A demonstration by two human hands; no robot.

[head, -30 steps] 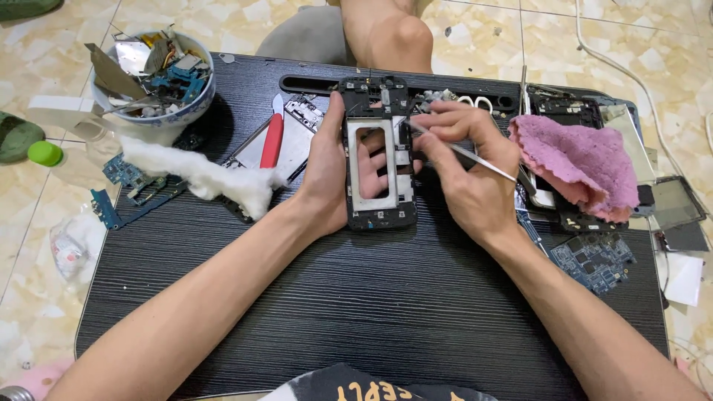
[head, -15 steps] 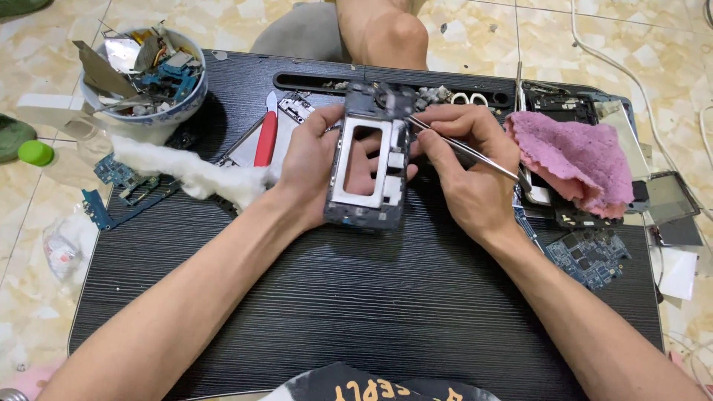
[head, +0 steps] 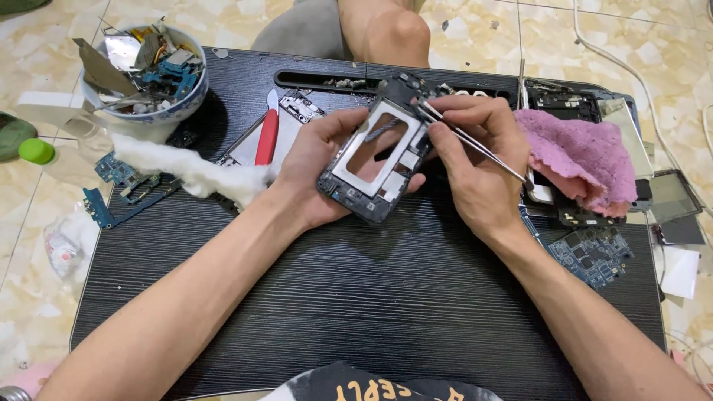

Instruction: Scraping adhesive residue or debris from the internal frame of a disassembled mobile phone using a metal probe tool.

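At the centre of the frame the left hand now grips the phone frame tilted and lifted toward the camera, no longer upright, while the right hand pinches tweezers whose tips have moved to its upper right corner
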